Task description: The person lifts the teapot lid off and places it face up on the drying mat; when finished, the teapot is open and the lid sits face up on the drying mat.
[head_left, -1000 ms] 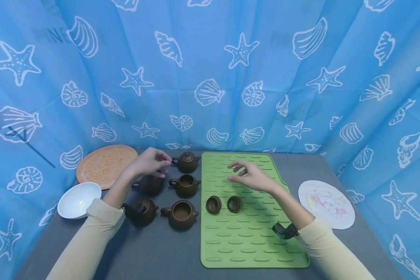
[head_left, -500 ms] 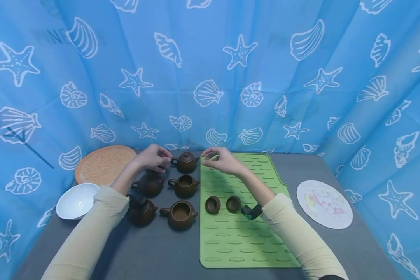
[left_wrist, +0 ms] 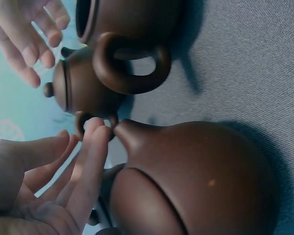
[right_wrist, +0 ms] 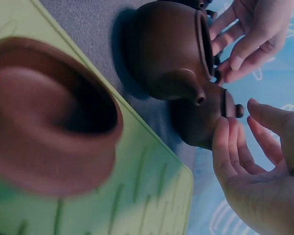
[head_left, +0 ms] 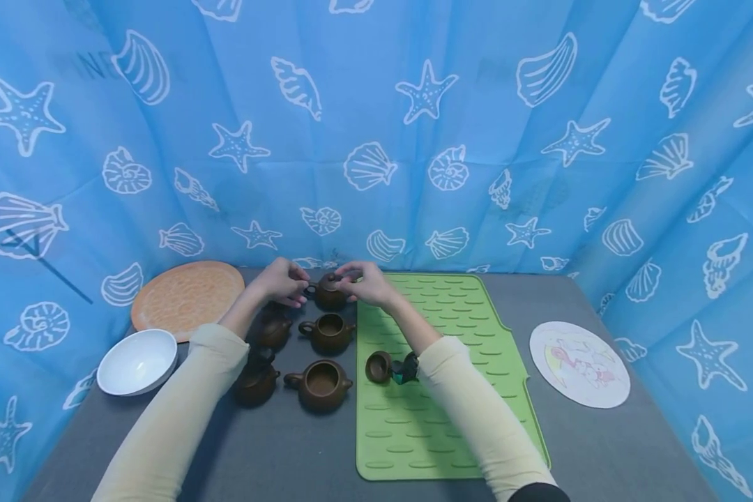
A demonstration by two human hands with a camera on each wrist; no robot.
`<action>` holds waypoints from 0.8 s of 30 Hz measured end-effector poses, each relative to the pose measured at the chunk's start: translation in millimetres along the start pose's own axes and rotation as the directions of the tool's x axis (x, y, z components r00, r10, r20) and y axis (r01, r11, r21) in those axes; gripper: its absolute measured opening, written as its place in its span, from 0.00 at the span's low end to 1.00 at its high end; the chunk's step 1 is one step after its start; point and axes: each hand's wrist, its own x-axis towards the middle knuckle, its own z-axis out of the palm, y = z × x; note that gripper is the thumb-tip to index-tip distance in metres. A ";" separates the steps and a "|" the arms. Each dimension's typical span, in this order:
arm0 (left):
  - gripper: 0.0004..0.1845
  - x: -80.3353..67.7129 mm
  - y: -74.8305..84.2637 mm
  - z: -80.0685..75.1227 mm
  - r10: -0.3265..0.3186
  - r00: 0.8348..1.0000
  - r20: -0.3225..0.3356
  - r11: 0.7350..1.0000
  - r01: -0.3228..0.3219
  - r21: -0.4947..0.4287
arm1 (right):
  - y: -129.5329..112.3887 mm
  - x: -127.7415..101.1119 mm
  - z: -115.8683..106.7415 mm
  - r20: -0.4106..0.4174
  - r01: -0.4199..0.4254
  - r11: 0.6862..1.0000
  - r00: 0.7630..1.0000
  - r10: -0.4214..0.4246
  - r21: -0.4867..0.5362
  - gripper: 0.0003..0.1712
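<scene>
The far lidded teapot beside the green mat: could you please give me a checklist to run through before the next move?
1. Far teapot standing upright on the table: ok.
2. Its lid in place: ok.
3. Right hand positioned at the lid's knob: ok.
4. Right hand's fingers touching the knob: cannot tell.
5. Left hand curled round the teapot's handle: not ok; it is close, with fingers extended.
6. Loose lid on the green mat not touching the right wrist camera: cannot tell; they look very close.
</scene>
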 end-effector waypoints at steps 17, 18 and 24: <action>0.10 16.3 -8.2 8.1 -0.046 0.989 -0.138 0.997 0.055 0.060 | 0.4 18.4 25.0 -0.191 -0.108 0.994 0.976 0.101 -0.026 0.15; 0.10 16.8 -8.4 8.3 -0.046 0.989 -0.142 0.996 0.056 0.069 | 0.2 18.4 25.8 -0.197 -0.110 0.993 0.975 0.101 -0.034 0.14; 0.10 19.6 -10.0 10.0 -0.024 0.988 -0.153 0.995 0.037 0.087 | 2.0 16.2 26.3 -0.228 -0.078 0.996 0.971 0.068 -0.034 0.13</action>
